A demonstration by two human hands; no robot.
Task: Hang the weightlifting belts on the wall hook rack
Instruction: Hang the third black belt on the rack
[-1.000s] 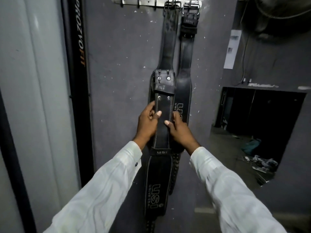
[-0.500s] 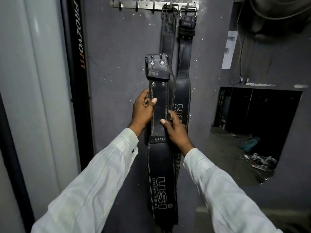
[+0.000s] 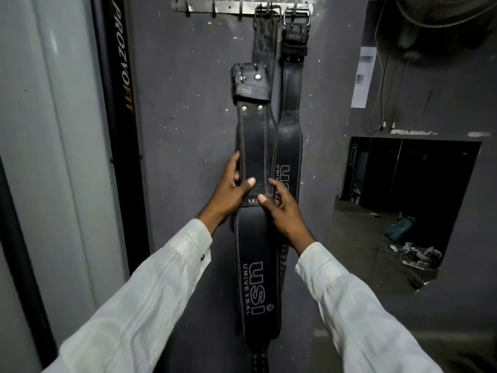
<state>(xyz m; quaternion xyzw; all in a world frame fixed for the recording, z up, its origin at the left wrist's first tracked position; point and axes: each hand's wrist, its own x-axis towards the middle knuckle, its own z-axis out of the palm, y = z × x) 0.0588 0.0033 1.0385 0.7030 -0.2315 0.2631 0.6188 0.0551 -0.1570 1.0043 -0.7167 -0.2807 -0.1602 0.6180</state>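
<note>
The held belt (image 3: pixel 252 146) has gone up the wall (image 3: pixel 188 103) over the last second. Its buckle end (image 3: pixel 248 82) was down around the middle of the two hung belts (image 3: pixel 291 103) and now stands noticeably nearer the hook rack (image 3: pixel 234 7), though short of it, with bare wall between. Both hands have slipped lower on the strap as they fed it upward. The left hand (image 3: pixel 228 193) wraps the left edge with its thumb across the front, and the right hand (image 3: pixel 282 211) pinches the right edge at the keeper loop (image 3: pixel 254 201). They sit close together, thumbs almost meeting, both clamped on this one belt. The wide lettered part hangs below them against the wall.

The hung belts are on the right-hand hooks by their buckles. The hooks to the left look free, and the raised buckle end stands roughly under the nearest free hook (image 3: pixel 242 10). To my eye the lift is partly done. The buckle has to rise above that hook and drop over it, and a stiff strap pushed from this low may flop sideways
</note>
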